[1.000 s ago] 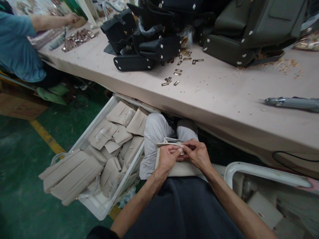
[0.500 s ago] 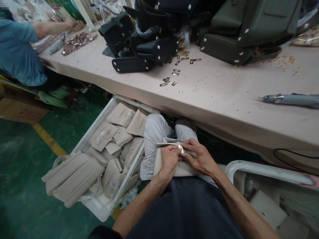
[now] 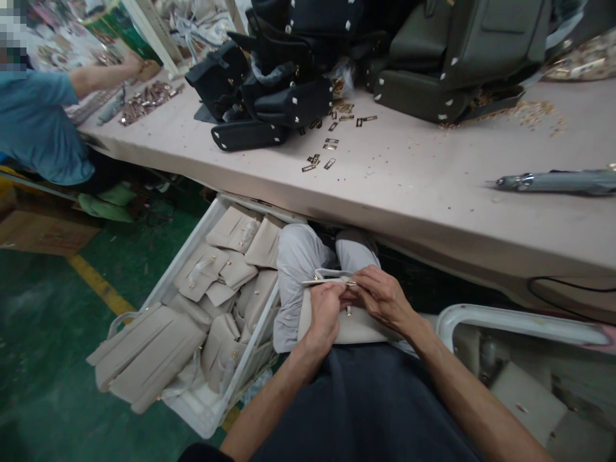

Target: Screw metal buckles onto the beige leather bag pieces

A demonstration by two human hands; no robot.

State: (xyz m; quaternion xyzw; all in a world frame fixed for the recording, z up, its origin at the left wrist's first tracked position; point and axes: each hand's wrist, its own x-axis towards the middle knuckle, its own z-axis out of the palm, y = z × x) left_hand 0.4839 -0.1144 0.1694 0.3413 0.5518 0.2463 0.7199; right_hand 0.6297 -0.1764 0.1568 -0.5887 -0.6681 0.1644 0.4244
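A beige handbag (image 3: 366, 330) lies across my lap, its flap (image 3: 312, 282) lifted toward the table. My left hand (image 3: 326, 311) is closed on the flap's edge, with the fingertips partly hidden. Pressed close beside it, my right hand (image 3: 384, 296) pinches a small shiny metal plate (image 3: 352, 283) at the middle of the flap. Whether the plate is fixed to the flap I cannot tell. Below the fingers a small metal clasp piece (image 3: 349, 310) shows on the bag's front.
A white crate (image 3: 192, 420) of beige bags stands at my left, another white bin (image 3: 520, 317) at my right. On the table (image 3: 409, 186) are black bags (image 3: 293, 102), a dark green bag (image 3: 423, 96), loose metal plates (image 3: 330, 144) and a grey electric screwdriver (image 3: 558, 183). A co-worker (image 3: 41, 122) sits far left.
The metal plate has tilted from facing me to nearly edge-on, and the flap is raised, uncovering the clasp piece below. Both hands stay together at the flap. The view has shifted slightly.
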